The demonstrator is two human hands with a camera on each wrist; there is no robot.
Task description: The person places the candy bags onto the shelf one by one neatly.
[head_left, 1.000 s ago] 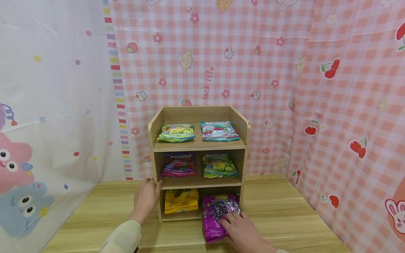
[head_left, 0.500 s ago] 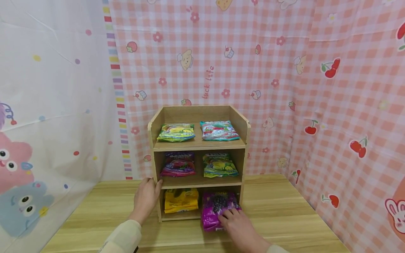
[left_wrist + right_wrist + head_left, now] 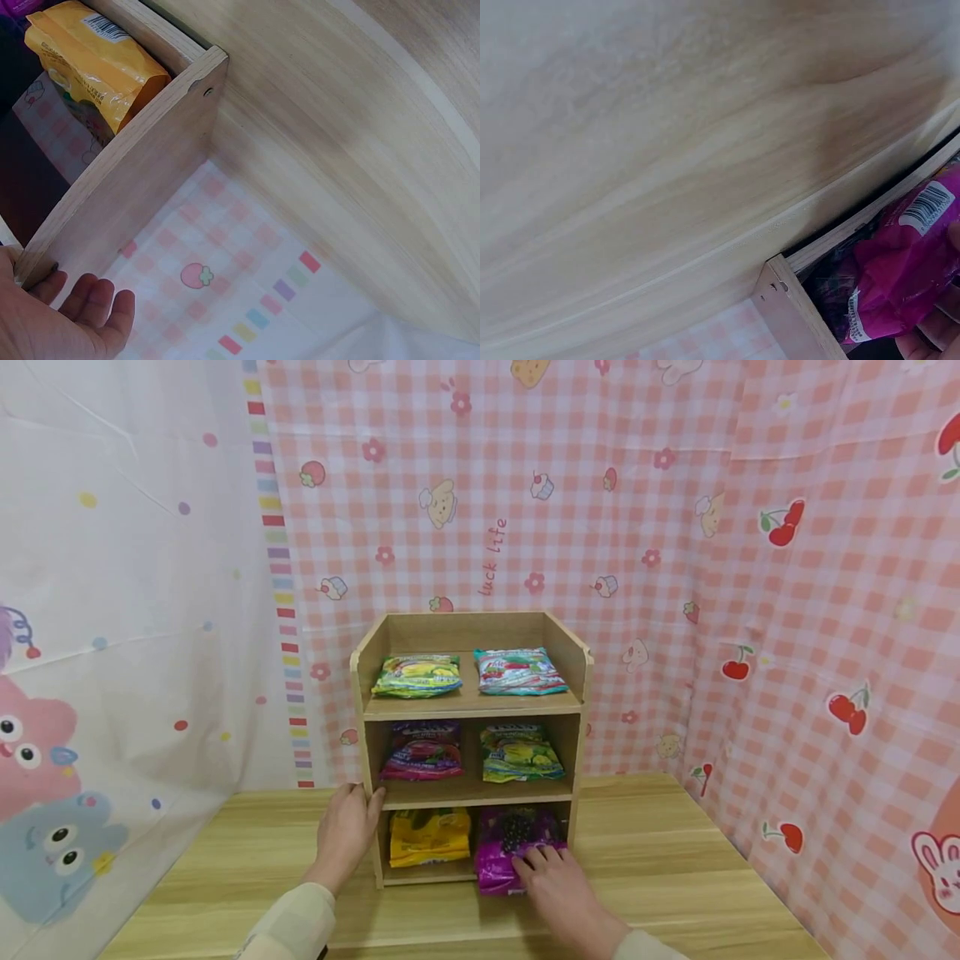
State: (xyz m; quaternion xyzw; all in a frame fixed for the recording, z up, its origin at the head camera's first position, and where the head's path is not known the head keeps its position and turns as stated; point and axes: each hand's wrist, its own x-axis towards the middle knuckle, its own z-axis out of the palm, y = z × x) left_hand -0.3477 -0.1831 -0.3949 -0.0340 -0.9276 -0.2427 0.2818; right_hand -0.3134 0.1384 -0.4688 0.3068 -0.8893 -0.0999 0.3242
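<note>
A small wooden shelf unit [image 3: 471, 792] with three levels stands on the table. At its left side my left hand [image 3: 349, 827] grips the side panel [image 3: 127, 169] near the middle board, fingers on the outside. My right hand [image 3: 558, 889] holds a shiny purple candy bag [image 3: 498, 868] with a dark grape picture, at the right of the bottom compartment. The bag's back end is inside and its front end sticks out over the lower edge. In the right wrist view, fingers curl at the end of the purple bag [image 3: 907, 270]; much of that hand is cut off.
Left of the purple bag lies a yellow bag [image 3: 429, 837]. The middle level bears a dark purple-red bag [image 3: 423, 752] and a green-yellow bag [image 3: 521, 753]. On top lie a yellow-green bag [image 3: 417, 677] and a teal-white bag [image 3: 520, 672]. Patterned cloths [image 3: 480, 527] hang behind.
The purple bag has gone from tilted in front of the bottom right compartment to mostly inside it, with my right hand moving along. My left hand has stayed on the shelf's side.
</note>
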